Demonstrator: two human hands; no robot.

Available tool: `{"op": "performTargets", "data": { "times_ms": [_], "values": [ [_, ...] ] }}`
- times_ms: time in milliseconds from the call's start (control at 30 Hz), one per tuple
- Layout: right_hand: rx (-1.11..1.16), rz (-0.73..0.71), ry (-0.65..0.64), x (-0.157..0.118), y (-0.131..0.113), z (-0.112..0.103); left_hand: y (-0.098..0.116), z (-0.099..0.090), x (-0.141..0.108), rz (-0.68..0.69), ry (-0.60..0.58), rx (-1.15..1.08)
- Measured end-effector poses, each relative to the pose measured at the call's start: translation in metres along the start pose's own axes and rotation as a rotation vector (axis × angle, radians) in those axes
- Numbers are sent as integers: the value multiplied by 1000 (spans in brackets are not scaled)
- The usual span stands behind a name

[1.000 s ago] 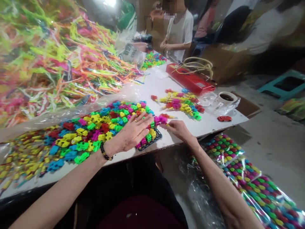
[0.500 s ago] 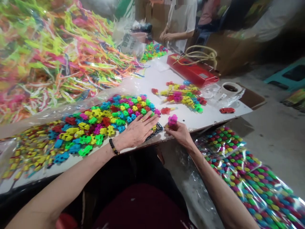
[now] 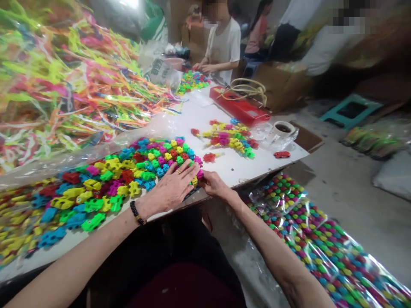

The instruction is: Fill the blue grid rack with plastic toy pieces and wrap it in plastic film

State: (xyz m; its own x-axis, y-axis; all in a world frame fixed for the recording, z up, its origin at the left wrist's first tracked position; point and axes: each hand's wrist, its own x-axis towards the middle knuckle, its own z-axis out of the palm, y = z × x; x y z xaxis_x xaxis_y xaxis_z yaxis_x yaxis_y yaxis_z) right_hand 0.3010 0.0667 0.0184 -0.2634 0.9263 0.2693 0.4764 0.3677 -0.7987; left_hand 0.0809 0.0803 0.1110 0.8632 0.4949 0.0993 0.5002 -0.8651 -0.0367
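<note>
My left hand [image 3: 173, 186] lies flat, fingers spread, over the right end of a dark tray [image 3: 189, 193] at the table's front edge. Rows of small coloured toy cars [image 3: 167, 156] stand beyond its fingers. At the tray's right corner my right hand [image 3: 213, 184] pinches a magenta toy car [image 3: 200, 174], which is partly covered by the fingers. To the left is a loose heap of toy cars [image 3: 96, 186]. A red toy piece with a pale stick [image 3: 209, 158] lies behind my right hand, near a pile of similar coloured pieces [image 3: 227, 137].
A red machine [image 3: 239, 106] with a coiled cable, a mug [image 3: 282, 129] and a red toy car [image 3: 281, 154] stand on the table. Bright strips [image 3: 80, 85] fill the left. Packed bags [image 3: 321, 239] lie at lower right. A person [image 3: 224, 42] works behind.
My right hand has moved left with the magenta toy car, up to the tray beside my left hand. The view has shifted, so the tabletop things appear further left.
</note>
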Motion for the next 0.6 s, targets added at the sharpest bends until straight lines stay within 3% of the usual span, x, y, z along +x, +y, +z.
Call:
{"op": "performTargets", "data": {
  "times_ms": [267, 333, 367, 433, 467, 500, 533, 600],
  "values": [
    [-65, -1, 1, 3, 2, 10, -2, 9, 4, 12, 44, 25],
    [-49, -4, -28, 3, 3, 3, -3, 10, 4, 12, 46, 28],
    [-39, -3, -32, 2, 4, -6, -4, 9, 3, 7, 40, 18],
    [-81, 40, 103, -1, 10, -36, -10, 3, 3, -15, 22, -40],
    [-136, 87, 253, -3, 16, -56, -14, -2, 2, -40, 16, -82],
    [-254, 165, 490, -6, 24, -78, -20, -8, 1, -72, 15, -126],
    [-304, 212, 603, -8, 34, -101, -26, -14, 1, -109, 21, -168],
    [-436, 311, 711, -13, 59, -138, -36, -26, 1, -174, 38, -232]
  ]
}}
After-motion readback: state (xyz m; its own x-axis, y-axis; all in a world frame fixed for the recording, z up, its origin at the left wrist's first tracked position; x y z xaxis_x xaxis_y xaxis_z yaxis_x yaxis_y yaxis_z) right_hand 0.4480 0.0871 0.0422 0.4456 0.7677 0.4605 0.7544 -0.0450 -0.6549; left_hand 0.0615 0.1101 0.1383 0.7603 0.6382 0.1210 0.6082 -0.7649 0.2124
